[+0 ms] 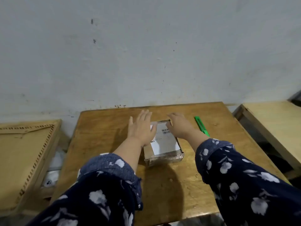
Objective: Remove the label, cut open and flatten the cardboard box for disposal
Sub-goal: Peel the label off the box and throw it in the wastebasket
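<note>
- Cardboard box [162,149] sits mid-tabletop, nearer the far edge, white label [164,141] facing up, not yet peeled.
- Left hand [140,128] lies flat, fingers straight and spread, likely steadying the box.
- Right hand [178,126] curls its fingers over the far edge, probably hunting a label corner.
- Green cutter [201,126] lies just right, unobstructed.

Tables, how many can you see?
3. The middle table holds the box; one table is on the left, another on the right. More may be out of view.
</note>
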